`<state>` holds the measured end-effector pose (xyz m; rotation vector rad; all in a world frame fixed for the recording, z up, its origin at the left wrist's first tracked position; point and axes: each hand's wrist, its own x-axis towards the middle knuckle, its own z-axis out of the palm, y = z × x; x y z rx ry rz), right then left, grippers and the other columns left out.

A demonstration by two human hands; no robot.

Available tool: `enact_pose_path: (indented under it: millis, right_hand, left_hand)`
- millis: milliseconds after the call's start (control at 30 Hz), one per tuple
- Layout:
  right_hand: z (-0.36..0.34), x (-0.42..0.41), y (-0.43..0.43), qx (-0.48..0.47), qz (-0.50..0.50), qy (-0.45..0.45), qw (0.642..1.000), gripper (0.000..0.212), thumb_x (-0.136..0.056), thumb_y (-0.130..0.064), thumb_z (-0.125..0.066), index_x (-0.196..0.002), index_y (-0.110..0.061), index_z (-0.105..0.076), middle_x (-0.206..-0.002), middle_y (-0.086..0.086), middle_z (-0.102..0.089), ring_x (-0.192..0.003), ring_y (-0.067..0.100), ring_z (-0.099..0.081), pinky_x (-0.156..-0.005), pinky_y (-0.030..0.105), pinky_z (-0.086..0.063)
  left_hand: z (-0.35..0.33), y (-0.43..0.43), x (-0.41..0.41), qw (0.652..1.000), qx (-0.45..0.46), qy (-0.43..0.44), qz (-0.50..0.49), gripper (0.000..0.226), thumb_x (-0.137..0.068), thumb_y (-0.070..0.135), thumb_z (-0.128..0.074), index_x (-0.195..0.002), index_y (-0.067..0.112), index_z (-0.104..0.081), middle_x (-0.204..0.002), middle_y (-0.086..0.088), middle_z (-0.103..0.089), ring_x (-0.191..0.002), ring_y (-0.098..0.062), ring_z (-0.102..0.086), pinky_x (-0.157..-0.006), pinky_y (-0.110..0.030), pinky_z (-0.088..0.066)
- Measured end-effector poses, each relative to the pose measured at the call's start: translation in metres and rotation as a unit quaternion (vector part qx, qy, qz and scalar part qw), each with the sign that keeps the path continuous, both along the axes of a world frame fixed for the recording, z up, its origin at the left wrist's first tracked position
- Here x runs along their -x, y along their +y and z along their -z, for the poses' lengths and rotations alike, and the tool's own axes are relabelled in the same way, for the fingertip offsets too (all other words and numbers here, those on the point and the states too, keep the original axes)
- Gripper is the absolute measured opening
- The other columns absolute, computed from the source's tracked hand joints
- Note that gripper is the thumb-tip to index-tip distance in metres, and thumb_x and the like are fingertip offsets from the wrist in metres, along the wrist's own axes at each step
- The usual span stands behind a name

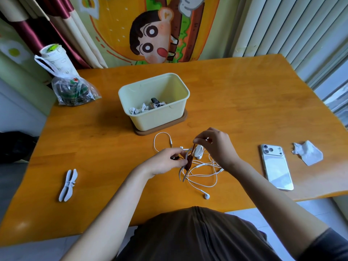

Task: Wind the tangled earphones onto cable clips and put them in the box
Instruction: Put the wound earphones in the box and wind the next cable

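Observation:
My left hand (pixel 166 162) grips a cable clip (pixel 185 164) wound with dark red cable, held just above the table. My right hand (pixel 214 146) pinches the dark red cable (pixel 192 150) and holds it taut above the clip. Under both hands lies a tangle of white earphones (pixel 202 173), with one earbud (pixel 206 196) near the front edge and a loop with a plug (pixel 162 141) toward the box. The pale yellow box (pixel 156 117) stands behind on a brown lid and holds several wound earphones (pixel 146 108). A spare grey clip (pixel 68 185) lies at the left.
A phone (pixel 275 166) lies face down at the right, with a crumpled tissue (pixel 307 152) beyond it. A plastic bag (pixel 72 91) and a cup stand at the back left corner. The orange table (pixel 244 102) ends close to my body.

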<state>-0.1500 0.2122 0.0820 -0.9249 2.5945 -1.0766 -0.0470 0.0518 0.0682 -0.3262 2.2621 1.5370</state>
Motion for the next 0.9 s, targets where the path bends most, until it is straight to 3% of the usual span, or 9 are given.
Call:
enact_pose_path:
  millis: [167, 300, 467, 533, 700, 900]
  right_hand:
    - [0.007, 0.002, 0.004, 0.028, 0.022, -0.039, 0.999, 0.011, -0.079, -0.027, -0.073, -0.076, -0.017, -0.070, -0.076, -0.006, -0.059, -0.062, 0.001, -0.052, -0.057, 0.008, -0.038]
    - [0.016, -0.005, 0.002, 0.066, 0.041, -0.115, 0.990, 0.015, -0.087, -0.026, -0.065, -0.074, -0.016, -0.064, -0.063, -0.010, -0.055, -0.054, -0.006, -0.050, -0.050, 0.011, -0.035]
    - [0.028, -0.028, -0.008, 0.107, 0.054, -0.212, 0.970, 0.026, -0.094, -0.022, -0.055, -0.070, -0.017, -0.061, -0.058, -0.005, -0.050, -0.055, 0.009, -0.044, -0.057, 0.026, -0.036]
    - [0.029, -0.033, -0.011, 0.105, 0.045, -0.217, 0.970, 0.024, -0.095, -0.022, -0.053, -0.077, -0.011, -0.064, -0.060, -0.003, -0.050, -0.056, 0.012, -0.044, -0.056, 0.028, -0.037]
    - [0.027, -0.037, -0.014, 0.073, 0.014, -0.202, 0.977, 0.023, -0.096, -0.021, -0.052, -0.091, -0.009, -0.070, -0.063, -0.010, -0.055, -0.052, 0.005, -0.045, -0.051, 0.018, -0.037]
    - [0.025, -0.044, -0.008, -0.002, -0.030, -0.113, 0.993, 0.019, -0.095, -0.019, -0.054, -0.102, -0.016, -0.071, -0.078, -0.010, -0.061, -0.065, 0.000, -0.055, -0.058, 0.007, -0.040]
  left_hand:
    - [-0.005, 0.000, 0.000, 0.997, -0.073, 0.020, -0.009, 0.024, -0.095, 0.019, -0.057, -0.116, 0.011, -0.062, -0.109, -0.017, -0.063, -0.093, -0.010, -0.055, -0.081, -0.014, -0.044]
    - [-0.006, 0.001, 0.002, 0.983, -0.156, 0.050, -0.086, 0.017, -0.095, 0.016, -0.054, -0.109, 0.017, -0.064, -0.106, -0.004, -0.067, -0.099, -0.009, -0.060, -0.088, -0.015, -0.045]
    - [-0.006, 0.004, 0.007, 0.943, -0.237, 0.070, -0.221, 0.017, -0.095, 0.018, -0.053, -0.109, 0.018, -0.062, -0.105, 0.001, -0.066, -0.103, -0.013, -0.059, -0.095, -0.032, -0.040]
    - [-0.006, 0.007, 0.008, 0.938, -0.228, 0.077, -0.249, 0.014, -0.095, 0.018, -0.053, -0.106, 0.020, -0.062, -0.101, 0.004, -0.066, -0.095, -0.009, -0.059, -0.089, -0.030, -0.038]
    - [-0.003, 0.011, 0.007, 0.908, -0.261, 0.069, -0.320, 0.011, -0.095, 0.020, -0.054, -0.100, 0.022, -0.064, -0.093, 0.006, -0.066, -0.091, -0.009, -0.057, -0.083, -0.030, -0.039]
    - [-0.002, 0.008, 0.009, 0.910, -0.147, 0.091, -0.377, 0.012, -0.096, 0.020, -0.056, -0.085, 0.023, -0.062, -0.081, 0.006, -0.061, -0.079, -0.007, -0.054, -0.072, -0.021, -0.040]
